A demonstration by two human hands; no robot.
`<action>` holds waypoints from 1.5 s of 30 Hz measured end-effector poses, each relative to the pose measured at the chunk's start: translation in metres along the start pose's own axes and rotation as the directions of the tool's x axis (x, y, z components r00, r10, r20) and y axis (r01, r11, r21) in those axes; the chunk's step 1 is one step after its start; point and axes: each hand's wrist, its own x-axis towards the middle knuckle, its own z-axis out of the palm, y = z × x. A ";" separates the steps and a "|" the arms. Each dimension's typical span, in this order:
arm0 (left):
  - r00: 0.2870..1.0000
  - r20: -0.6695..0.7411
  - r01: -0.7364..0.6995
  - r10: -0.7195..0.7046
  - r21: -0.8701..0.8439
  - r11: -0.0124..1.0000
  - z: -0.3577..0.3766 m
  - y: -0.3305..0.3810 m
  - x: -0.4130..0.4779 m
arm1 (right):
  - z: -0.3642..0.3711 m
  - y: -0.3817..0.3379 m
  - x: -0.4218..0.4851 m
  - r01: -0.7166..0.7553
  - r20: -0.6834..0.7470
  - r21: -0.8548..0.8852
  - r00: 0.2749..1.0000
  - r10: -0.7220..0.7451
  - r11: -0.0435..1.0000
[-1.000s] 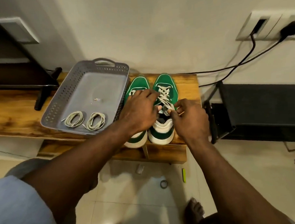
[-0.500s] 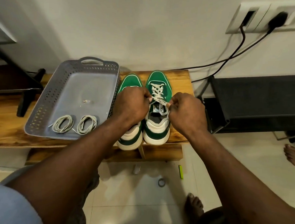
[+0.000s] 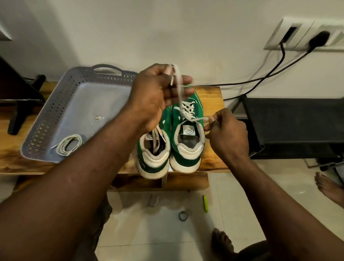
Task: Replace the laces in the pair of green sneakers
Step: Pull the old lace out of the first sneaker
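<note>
On the bench (image 3: 211, 93), beside the tray (image 3: 48, 108), the sneakers (image 3: 155, 164) are sitting heels toward the person, and the left hand (image 3: 155, 95) is pinching one end of the lace (image 3: 188, 112) high above the right sneaker (image 3: 188, 159) while the right hand (image 3: 226, 136), nearer the eyelets, is pinching the other end out sideways.

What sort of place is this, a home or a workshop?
Most likely a room in a home: the green sneakers sit on a wooden bench against a plain wall with a household socket panel, and a bare foot rests on the tiled floor.
</note>
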 end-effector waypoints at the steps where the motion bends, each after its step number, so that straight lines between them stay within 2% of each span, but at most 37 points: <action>1: 0.999 -0.032 0.020 -0.023 -0.105 0.994 -0.003 0.004 0.000 | -0.001 0.000 0.002 -0.019 -0.006 0.066 1.000 0.019 0.998; 2: 0.996 -0.079 0.026 -0.032 -0.078 0.997 -0.006 0.004 0.001 | -0.003 -0.001 0.004 -0.045 -0.007 0.158 0.999 0.046 0.987; 3: 0.993 -0.118 0.027 -0.016 0.100 0.995 -0.010 0.002 0.002 | -0.005 -0.004 0.005 -0.080 0.005 0.267 0.997 0.082 0.960; 4: 0.992 -0.123 0.019 0.030 0.381 0.925 -0.013 -0.002 0.003 | -0.008 -0.008 0.006 -0.124 0.030 0.376 0.992 0.122 0.918; 5: 0.994 -0.081 -0.009 0.079 0.637 0.771 -0.017 -0.008 0.004 | -0.011 -0.012 0.006 -0.158 0.060 0.472 0.987 0.147 0.868; 6: 0.995 -0.016 -0.047 0.101 0.806 0.590 -0.019 -0.015 0.003 | -0.014 -0.016 0.008 -0.174 0.087 0.558 0.985 0.152 0.811; 7: 0.994 0.044 -0.082 0.097 0.895 0.438 -0.020 -0.022 0.002 | -0.018 -0.020 0.009 -0.180 0.110 0.645 0.984 0.142 0.743; 8: 0.992 0.090 -0.113 0.086 0.938 0.327 -0.020 -0.028 0.002 | -0.022 -0.023 0.011 -0.167 0.117 0.732 0.986 0.120 0.661; 10: 0.988 0.135 -0.146 0.073 0.971 0.189 -0.015 -0.035 -0.001 | -0.029 -0.025 0.017 -0.092 0.055 0.854 0.995 0.086 0.512; 11: 0.986 0.141 -0.153 0.086 0.977 0.151 -0.013 -0.036 -0.002 | -0.031 -0.024 0.020 -0.054 0.010 0.873 0.996 0.093 0.485; 12: 0.983 0.146 -0.159 0.107 0.980 0.119 -0.011 -0.038 -0.002 | -0.031 -0.022 0.022 -0.033 -0.029 0.855 0.993 0.111 0.517; 13: 0.981 0.149 -0.160 0.123 0.983 0.088 -0.010 -0.040 -0.001 | -0.031 -0.019 0.022 -0.042 -0.060 0.779 0.988 0.141 0.626; 15: 0.984 0.133 -0.137 0.121 0.990 0.031 -0.007 -0.045 -0.001 | -0.025 -0.011 0.021 -0.087 -0.100 0.416 0.985 0.140 0.905; 16: 0.988 0.119 -0.120 0.098 0.993 0.007 -0.006 -0.047 0.001 | -0.021 -0.007 0.020 -0.087 -0.085 0.244 0.990 0.111 0.966; 17: 0.992 0.104 -0.104 0.068 0.995 -0.001 -0.005 -0.048 0.002 | -0.018 -0.006 0.019 -0.068 -0.048 0.181 0.996 0.077 0.981; 18: 0.995 0.091 -0.092 0.041 0.996 -0.001 -0.004 -0.050 0.004 | -0.014 -0.009 0.016 -0.036 0.008 0.196 0.999 0.035 0.980; 20: 0.995 0.094 -0.094 0.015 0.996 -0.002 -0.003 -0.053 0.008 | -0.004 -0.013 0.011 0.117 0.100 0.124 0.987 -0.130 0.985; 22: 0.992 0.121 -0.122 0.024 0.993 0.012 -0.002 -0.058 0.009 | 0.005 -0.014 0.008 0.272 0.136 -0.011 0.954 -0.268 0.962; 23: 0.990 0.133 -0.134 0.040 0.991 0.027 -0.002 -0.061 0.010 | 0.008 -0.014 0.009 0.288 0.129 -0.021 0.950 -0.283 0.957; 28: 0.989 0.125 -0.137 0.078 0.976 0.170 0.000 -0.067 0.008 | 0.010 -0.013 0.014 0.243 0.059 0.010 0.968 -0.243 0.970; 33: 0.989 0.119 -0.133 0.086 0.972 0.192 0.002 -0.064 0.005 | 0.010 -0.012 0.016 0.162 0.045 0.033 0.986 -0.163 0.986; 36: 0.992 0.107 -0.118 0.067 0.974 0.196 0.002 -0.063 0.004 | 0.008 -0.005 0.024 -0.005 0.077 0.170 0.997 -0.008 0.985; 38: 0.992 0.108 -0.118 0.058 0.971 0.206 0.000 -0.063 0.004 | 0.009 0.000 0.029 -0.210 0.132 0.368 0.976 0.173 0.906; 40: 0.991 0.127 -0.135 0.051 0.969 0.205 0.000 -0.062 0.002 | 0.011 0.004 0.029 -0.344 0.193 0.448 0.939 0.286 0.826; 42: 0.986 0.154 -0.163 0.058 0.968 0.190 0.000 -0.063 0.001 | 0.011 0.003 0.027 -0.297 0.194 0.402 0.952 0.237 0.866; 45: 0.980 0.185 -0.196 0.080 0.967 0.165 0.000 -0.064 0.001 | 0.007 -0.001 0.024 -0.046 0.171 0.321 0.985 -0.010 0.946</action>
